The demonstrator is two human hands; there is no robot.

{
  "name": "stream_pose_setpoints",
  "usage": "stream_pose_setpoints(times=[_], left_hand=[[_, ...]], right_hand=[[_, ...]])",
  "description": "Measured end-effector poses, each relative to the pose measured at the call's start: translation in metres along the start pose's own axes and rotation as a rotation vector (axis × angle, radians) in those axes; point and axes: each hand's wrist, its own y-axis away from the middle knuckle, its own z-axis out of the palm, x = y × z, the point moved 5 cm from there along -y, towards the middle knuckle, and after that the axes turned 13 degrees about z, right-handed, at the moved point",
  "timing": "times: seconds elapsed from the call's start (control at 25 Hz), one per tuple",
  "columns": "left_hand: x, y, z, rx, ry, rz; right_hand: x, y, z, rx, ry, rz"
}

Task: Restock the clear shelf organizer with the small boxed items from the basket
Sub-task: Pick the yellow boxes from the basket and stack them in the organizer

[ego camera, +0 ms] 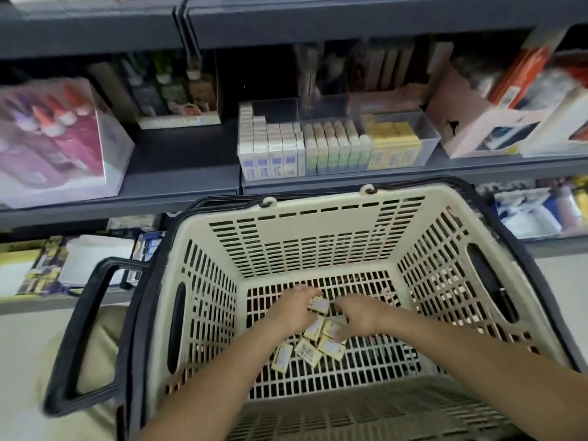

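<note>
Reaching into small boxes (310, 346) lying loose near the middle of the basket (318, 202) floor. Pinching one box (319, 305) in the left hand (297, 310); curling the right hand (361, 315) over the pile, grip impossible to tell. Standing beyond the basket's far rim, on the shelf (178, 173): clear organizer (426, 135), partly filled.

Dark shelving (178, 192), box of red-capped bottles (54, 135) at left, orange-and-white cartons (509, 100) at right

A dark grey shelf (178, 168) crosses the frame's upper half. On it stand a clear organizer (429, 135) at centre, a box of glue bottles (57, 138) left, and cartons (477, 122) right.
</note>
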Motion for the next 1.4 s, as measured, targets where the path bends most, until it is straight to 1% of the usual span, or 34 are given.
stream_pose_setpoints(times=[0.12,0.2,0.28,0.4,0.48,0.56,0.6,0.64,0.68,0.72,0.76,0.84,0.88,0.92,1.0,1.04,1.12,1.2,1.28,1.32,1.4], left_hand=[[-0.001,0.004,0.012,-0.083,-0.136,0.065],[-0.003,0.005,0.014,-0.092,-0.182,0.030],[-0.007,0.005,0.013,-0.082,-0.161,-0.023],[-0.011,0.006,0.010,-0.055,-0.103,-0.067],[-0.011,0.006,0.009,0.005,-0.067,-0.086],[-0.004,0.006,0.002,0.170,-0.010,-0.088],[0.001,0.005,-0.003,0.256,0.061,-0.100],[0.004,0.004,-0.006,0.297,0.160,-0.125],[0.007,0.001,-0.006,0.277,0.280,-0.157],[0.010,-0.001,-0.002,0.222,0.437,-0.187],[0.013,-0.001,0.004,0.172,0.642,-0.223],[0.019,0.002,0.012,0.132,1.075,-0.298],[0.020,0.004,0.012,0.136,1.216,-0.314],[0.017,0.005,0.011,0.139,1.279,-0.321],[0.011,0.007,0.007,0.133,1.308,-0.343],[0.009,0.008,0.005,0.129,1.315,-0.364],[0.007,0.009,0.001,0.135,1.348,-0.384],[0.006,0.008,-0.004,0.166,1.364,-0.350],[0.004,0.007,-0.007,0.195,1.340,-0.309],[0.004,0.008,-0.009,0.199,1.327,-0.304],[0.003,0.010,-0.011,0.170,1.308,-0.307]], right_hand=[[0.002,-0.002,0.023,0.048,0.112,0.034],[-0.001,0.000,0.033,0.103,0.166,0.042],[-0.006,0.001,0.035,0.148,0.169,0.028],[-0.006,0.001,0.029,0.164,0.159,-0.002],[0.000,0.001,0.022,0.190,0.134,0.010],[0.006,0.002,0.013,0.231,0.051,0.026],[0.007,0.003,0.008,0.254,-0.015,0.026],[0.007,0.004,0.003,0.275,-0.095,0.022],[0.005,0.005,-0.003,0.296,-0.182,0.017],[0.003,0.006,-0.006,0.313,-0.267,0.009],[0.000,0.006,-0.009,0.332,-0.340,-0.002],[-0.003,0.005,-0.013,0.355,-0.436,-0.027],[-0.002,0.004,-0.014,0.332,-0.488,-0.037],[0.000,0.002,-0.015,0.277,-0.558,-0.047],[0.002,-0.001,-0.014,0.139,-0.702,-0.069],[0.003,-0.002,-0.015,0.110,-0.735,-0.073],[0.003,-0.003,-0.020,0.131,-0.767,-0.076],[0.003,-0.001,-0.026,0.162,-0.830,-0.104],[0.003,0.001,-0.030,0.156,-0.874,-0.137],[0.002,0.003,-0.031,0.150,-0.857,-0.154],[-0.002,0.006,-0.032,0.190,-0.707,-0.199]])
